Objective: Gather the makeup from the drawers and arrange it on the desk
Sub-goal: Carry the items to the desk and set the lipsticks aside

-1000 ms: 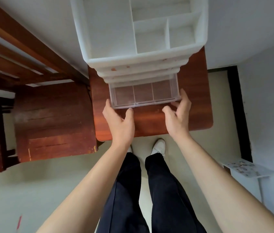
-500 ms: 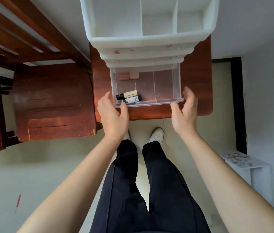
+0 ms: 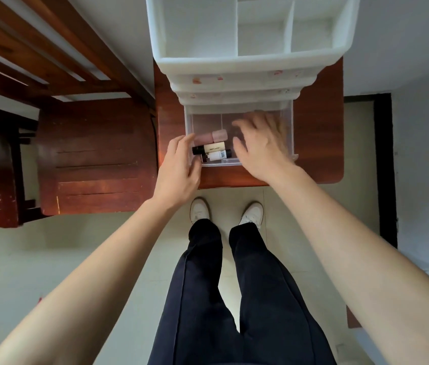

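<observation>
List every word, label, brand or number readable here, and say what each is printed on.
Nothing reads clearly enough to quote.
On the cream tube with black cap: a line of small dark print, too blurred to read.
On the white tube: larger black letters, too blurred to read.
On the organizer drawer fronts: pink marks, not legible as text.
</observation>
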Demonstrator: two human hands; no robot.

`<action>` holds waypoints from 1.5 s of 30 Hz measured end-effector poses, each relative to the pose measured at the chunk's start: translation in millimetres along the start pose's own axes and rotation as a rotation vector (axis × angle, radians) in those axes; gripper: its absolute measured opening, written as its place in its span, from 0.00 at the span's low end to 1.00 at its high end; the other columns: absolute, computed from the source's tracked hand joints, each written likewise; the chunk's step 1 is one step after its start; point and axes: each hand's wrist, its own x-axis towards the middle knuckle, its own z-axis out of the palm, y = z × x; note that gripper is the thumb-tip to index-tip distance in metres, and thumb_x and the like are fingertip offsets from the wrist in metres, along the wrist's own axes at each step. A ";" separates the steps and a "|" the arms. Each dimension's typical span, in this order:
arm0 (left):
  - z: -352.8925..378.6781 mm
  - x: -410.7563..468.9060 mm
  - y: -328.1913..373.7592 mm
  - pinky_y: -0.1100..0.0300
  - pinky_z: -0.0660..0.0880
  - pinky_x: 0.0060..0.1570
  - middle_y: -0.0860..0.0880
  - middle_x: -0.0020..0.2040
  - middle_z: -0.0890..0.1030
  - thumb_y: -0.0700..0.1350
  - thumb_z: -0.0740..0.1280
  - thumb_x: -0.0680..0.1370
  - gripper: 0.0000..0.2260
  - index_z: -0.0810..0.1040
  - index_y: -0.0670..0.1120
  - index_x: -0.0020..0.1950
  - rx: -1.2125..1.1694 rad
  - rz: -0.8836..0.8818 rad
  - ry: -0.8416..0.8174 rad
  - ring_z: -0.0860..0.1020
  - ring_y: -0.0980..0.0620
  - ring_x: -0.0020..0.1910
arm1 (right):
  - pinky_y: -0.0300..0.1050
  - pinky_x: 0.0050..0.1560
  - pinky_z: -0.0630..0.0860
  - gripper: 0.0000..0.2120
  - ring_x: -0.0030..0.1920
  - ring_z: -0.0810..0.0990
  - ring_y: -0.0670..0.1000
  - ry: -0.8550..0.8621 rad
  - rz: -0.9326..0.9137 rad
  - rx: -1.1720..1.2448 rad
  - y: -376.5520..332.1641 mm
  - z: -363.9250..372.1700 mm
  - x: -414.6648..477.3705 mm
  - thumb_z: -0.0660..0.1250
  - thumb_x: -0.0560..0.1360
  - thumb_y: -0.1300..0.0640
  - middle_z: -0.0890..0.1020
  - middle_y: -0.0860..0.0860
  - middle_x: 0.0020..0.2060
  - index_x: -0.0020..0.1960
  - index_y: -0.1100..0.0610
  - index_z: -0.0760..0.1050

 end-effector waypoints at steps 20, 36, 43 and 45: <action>-6.0 13.0 4.6 0.56 0.72 0.47 0.42 0.63 0.73 0.38 0.65 0.76 0.21 0.69 0.42 0.69 0.162 0.052 0.125 0.74 0.44 0.57 | 0.49 0.45 0.70 0.18 0.50 0.77 0.56 -0.427 -0.016 0.051 8.1 -17.6 27.5 0.59 0.82 0.43 0.77 0.55 0.52 0.61 0.57 0.71; 41.3 50.1 34.8 0.46 0.74 0.50 0.41 0.53 0.74 0.74 0.45 0.72 0.38 0.73 0.41 0.53 0.446 0.233 -0.418 0.74 0.39 0.53 | 0.43 0.45 0.63 0.18 0.51 0.77 0.59 0.083 0.447 0.325 60.5 -20.9 -62.0 0.61 0.82 0.46 0.77 0.58 0.53 0.58 0.61 0.73; 33.2 41.5 35.6 0.58 0.64 0.32 0.43 0.39 0.74 0.61 0.70 0.71 0.23 0.73 0.40 0.39 0.448 0.505 -0.173 0.75 0.42 0.36 | 0.39 0.45 0.63 0.17 0.47 0.72 0.49 0.156 0.527 0.454 57.3 -14.1 -64.3 0.61 0.82 0.47 0.77 0.54 0.53 0.59 0.60 0.74; 26.0 38.6 35.0 0.60 0.62 0.32 0.44 0.36 0.73 0.53 0.77 0.69 0.19 0.72 0.41 0.35 0.492 0.527 -0.092 0.74 0.43 0.32 | 0.42 0.45 0.68 0.17 0.47 0.76 0.51 0.217 0.563 0.485 57.4 -12.2 -63.6 0.61 0.81 0.45 0.79 0.54 0.52 0.58 0.59 0.73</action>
